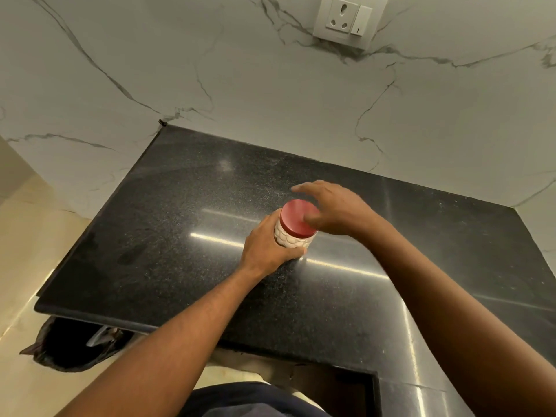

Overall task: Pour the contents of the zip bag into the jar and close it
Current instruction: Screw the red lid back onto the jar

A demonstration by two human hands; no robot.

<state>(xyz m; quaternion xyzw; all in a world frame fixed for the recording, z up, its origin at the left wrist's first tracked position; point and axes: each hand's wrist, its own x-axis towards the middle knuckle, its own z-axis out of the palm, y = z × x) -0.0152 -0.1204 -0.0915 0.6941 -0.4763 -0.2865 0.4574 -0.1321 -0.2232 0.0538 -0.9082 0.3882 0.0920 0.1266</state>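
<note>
A pale textured jar (293, 237) with a red lid (296, 218) stands upright on the black granite counter (186, 224). My left hand (269, 246) wraps around the jar's body from the left. My right hand (337, 210) hovers just right of the lid, fingers spread and slightly blurred, its thumb over the lid's edge. The lid sits on top of the jar. No zip bag is visible anywhere.
A white marble wall (270, 94) rises behind the counter, with a socket and switch plate (349, 19) at the upper right. Below the counter's left front edge sits a bin lined with a dark bag (72, 341). The floor is beige tile.
</note>
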